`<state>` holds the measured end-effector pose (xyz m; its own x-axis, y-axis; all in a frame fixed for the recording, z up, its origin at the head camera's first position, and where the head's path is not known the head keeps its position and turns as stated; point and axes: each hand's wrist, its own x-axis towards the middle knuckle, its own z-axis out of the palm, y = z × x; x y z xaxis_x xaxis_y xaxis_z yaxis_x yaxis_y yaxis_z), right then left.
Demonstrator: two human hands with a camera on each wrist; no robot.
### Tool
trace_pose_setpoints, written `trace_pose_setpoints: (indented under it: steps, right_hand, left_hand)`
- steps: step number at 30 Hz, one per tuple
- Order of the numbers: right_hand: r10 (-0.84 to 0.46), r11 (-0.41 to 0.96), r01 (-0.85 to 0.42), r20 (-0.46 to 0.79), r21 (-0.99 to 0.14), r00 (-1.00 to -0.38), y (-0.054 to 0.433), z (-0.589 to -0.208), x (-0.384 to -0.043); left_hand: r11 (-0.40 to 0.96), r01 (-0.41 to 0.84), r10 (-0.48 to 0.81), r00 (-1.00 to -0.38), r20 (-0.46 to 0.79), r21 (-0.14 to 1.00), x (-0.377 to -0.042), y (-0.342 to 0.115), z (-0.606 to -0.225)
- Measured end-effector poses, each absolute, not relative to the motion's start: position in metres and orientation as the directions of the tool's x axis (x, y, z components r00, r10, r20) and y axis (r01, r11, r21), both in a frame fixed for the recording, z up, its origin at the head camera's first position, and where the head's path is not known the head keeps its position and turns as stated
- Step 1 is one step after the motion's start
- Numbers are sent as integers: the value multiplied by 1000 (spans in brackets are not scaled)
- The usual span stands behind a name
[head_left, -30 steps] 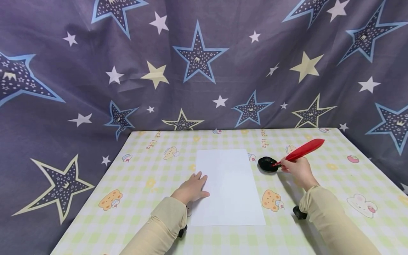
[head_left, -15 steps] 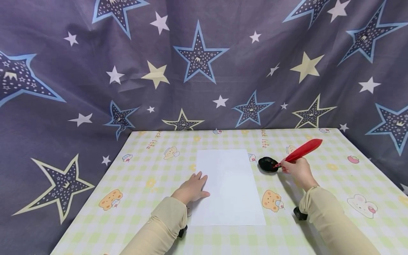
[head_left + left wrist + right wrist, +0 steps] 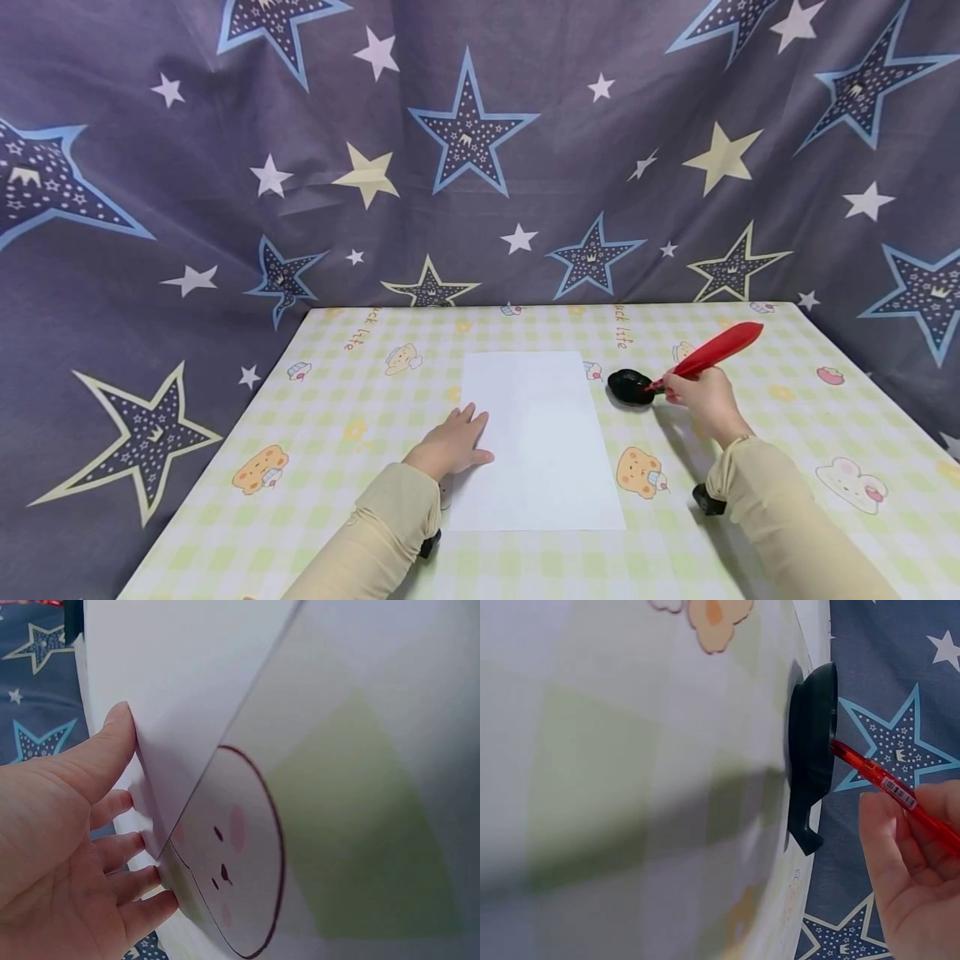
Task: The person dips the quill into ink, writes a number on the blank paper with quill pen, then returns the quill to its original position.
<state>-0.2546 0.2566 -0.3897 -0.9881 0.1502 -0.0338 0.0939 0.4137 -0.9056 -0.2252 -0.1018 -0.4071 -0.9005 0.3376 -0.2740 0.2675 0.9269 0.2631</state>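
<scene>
Pinching a likely light red quill (image 3: 718, 348) low, probably its surest hold, right grip (image 3: 707, 404) sits centre-right, left grip (image 3: 450, 443) spread on paper (image 3: 543, 442).

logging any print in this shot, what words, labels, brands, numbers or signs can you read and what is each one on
"uck life": tablecloth, far edge, left side; its start seems cut off
"uck life": same tablecloth, far edge, right side; likewise cut
White barcode label on the red feather pen: too small and blurred to read
</scene>
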Motion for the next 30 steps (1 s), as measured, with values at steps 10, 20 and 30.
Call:
trace_pose_setpoints:
  steps: [10,20,30]
  right_hand:
    - [154,372,36,24,-928,-988,254,-381,-257]
    - [153,383,30,31,-923,-988,248,-369,-260]
    - [141,380,-26,86,-925,-986,239,-359,-264]
  left_hand:
    - [927,275,342,-900,-269,257,-227,-102,-411]
    - [927,271,339,-901,-272,259,-226,-103,-408]
    - [925,271,341,-901,-268,267,-225,-103,-408]
